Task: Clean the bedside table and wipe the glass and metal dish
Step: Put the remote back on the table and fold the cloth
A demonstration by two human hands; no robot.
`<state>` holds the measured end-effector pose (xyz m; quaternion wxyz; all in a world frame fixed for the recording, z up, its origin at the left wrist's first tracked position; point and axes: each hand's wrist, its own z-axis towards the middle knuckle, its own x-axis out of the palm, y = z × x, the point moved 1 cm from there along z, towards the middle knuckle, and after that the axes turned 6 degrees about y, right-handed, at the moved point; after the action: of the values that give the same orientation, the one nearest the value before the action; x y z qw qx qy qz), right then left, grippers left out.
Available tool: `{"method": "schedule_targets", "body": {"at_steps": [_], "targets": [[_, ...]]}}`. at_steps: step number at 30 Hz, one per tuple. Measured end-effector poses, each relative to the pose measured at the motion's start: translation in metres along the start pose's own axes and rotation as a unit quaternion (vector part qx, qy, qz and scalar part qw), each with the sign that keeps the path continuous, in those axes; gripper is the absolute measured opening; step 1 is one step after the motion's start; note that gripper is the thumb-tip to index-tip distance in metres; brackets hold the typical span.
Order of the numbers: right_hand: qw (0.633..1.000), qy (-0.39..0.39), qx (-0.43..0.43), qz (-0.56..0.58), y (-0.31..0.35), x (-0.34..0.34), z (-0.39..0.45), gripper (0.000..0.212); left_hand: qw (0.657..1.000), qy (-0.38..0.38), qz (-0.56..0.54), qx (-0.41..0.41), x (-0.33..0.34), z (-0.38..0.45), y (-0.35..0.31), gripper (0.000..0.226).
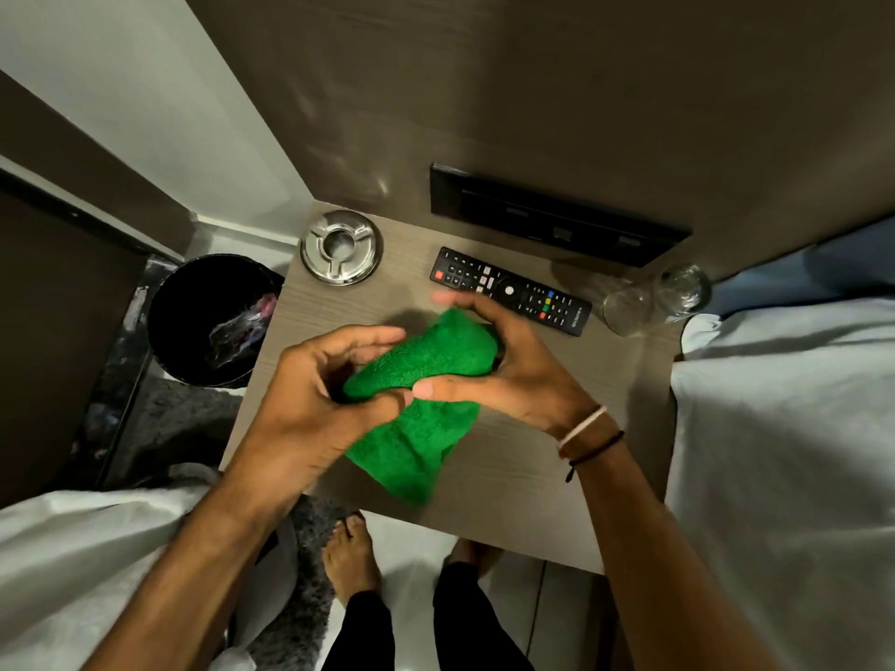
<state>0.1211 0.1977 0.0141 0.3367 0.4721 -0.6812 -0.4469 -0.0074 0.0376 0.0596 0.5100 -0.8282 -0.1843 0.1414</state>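
Both hands hold a green cloth (426, 380) above the middle of the wooden bedside table (532, 477). My left hand (310, 394) grips its near left part. My right hand (499, 365) closes over its far end. The lower part of the cloth hangs loose toward the table's front edge. A round metal dish (340, 247) sits at the table's far left corner. Two clear glasses stand at the far right, one (627, 305) nearer the middle and one (683, 288) by the bed.
A black remote control (511, 290) lies between the dish and the glasses. A black bin (213, 317) with rubbish stands left of the table. White bedding (784, 452) borders the right side. A dark wall panel (557, 215) sits behind the table.
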Motion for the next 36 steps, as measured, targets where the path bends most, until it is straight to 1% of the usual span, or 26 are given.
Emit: {"method": "schedule_targets", "body": {"at_steps": [3,5,6,7,9,12,13,16,18,21,24,26,29,31,33,34,36], "targets": [[0.999,0.018,0.017,-0.023,-0.003,-0.008,0.000,0.040,0.997,-0.066,-0.029,-0.019,-0.002,0.009,0.012,0.041],[0.997,-0.021,0.032,-0.070,-0.010,-0.008,0.001,0.031,0.988,-0.112,-0.093,-0.049,0.000,0.014,0.023,0.036],[0.997,-0.039,0.041,-0.055,-0.013,-0.005,0.000,0.030,0.981,-0.128,-0.127,-0.065,0.001,0.015,0.030,0.035],[0.998,-0.044,0.052,-0.008,-0.017,-0.001,0.000,0.028,0.975,-0.134,-0.158,-0.077,0.003,0.015,0.034,0.036],[0.994,-0.036,0.075,0.076,-0.024,0.008,-0.001,0.023,0.968,-0.108,-0.210,-0.089,0.006,0.013,0.042,0.044],[0.985,-0.068,0.091,0.130,-0.028,0.020,-0.005,0.020,0.963,-0.046,-0.251,-0.090,0.002,0.000,0.052,0.057],[0.983,-0.081,0.095,0.138,-0.028,0.022,-0.007,0.021,0.966,-0.044,-0.239,-0.090,0.000,-0.002,0.054,0.059],[0.979,-0.088,0.110,0.146,-0.021,0.047,-0.011,0.033,0.980,-0.085,-0.166,-0.075,-0.019,-0.025,0.054,0.057],[0.980,-0.069,0.110,0.148,-0.008,0.076,-0.011,0.038,0.982,-0.129,-0.131,-0.051,-0.044,-0.052,0.050,0.051],[0.983,-0.023,0.099,0.156,0.017,0.124,-0.012,0.035,0.980,-0.175,-0.091,-0.021,-0.086,-0.098,0.043,0.044],[0.987,0.024,0.086,0.136,0.042,0.179,-0.008,0.035,0.974,-0.223,-0.028,-0.003,-0.125,-0.151,0.039,0.038],[0.990,0.060,0.061,0.113,0.059,0.224,-0.005,0.039,0.964,-0.266,0.006,-0.005,-0.153,-0.196,0.041,0.035],[0.989,0.107,0.026,0.094,0.076,0.309,-0.002,0.046,0.937,-0.344,0.055,-0.014,-0.197,-0.283,0.055,0.040],[0.987,0.144,0.013,0.069,0.079,0.357,-0.003,0.050,0.914,-0.388,0.115,-0.030,-0.213,-0.333,0.070,0.041],[0.981,0.189,0.017,0.033,0.075,0.416,-0.008,0.053,0.878,-0.441,0.178,-0.056,-0.228,-0.388,0.088,0.037],[0.981,0.193,0.006,-0.005,0.072,0.430,-0.011,0.054,0.865,-0.453,0.206,-0.066,-0.230,-0.400,0.098,0.034],[0.967,0.197,-0.053,-0.156,0.064,0.471,-0.018,0.054,0.846,-0.456,0.250,-0.116,-0.234,-0.431,0.120,0.030]]}}
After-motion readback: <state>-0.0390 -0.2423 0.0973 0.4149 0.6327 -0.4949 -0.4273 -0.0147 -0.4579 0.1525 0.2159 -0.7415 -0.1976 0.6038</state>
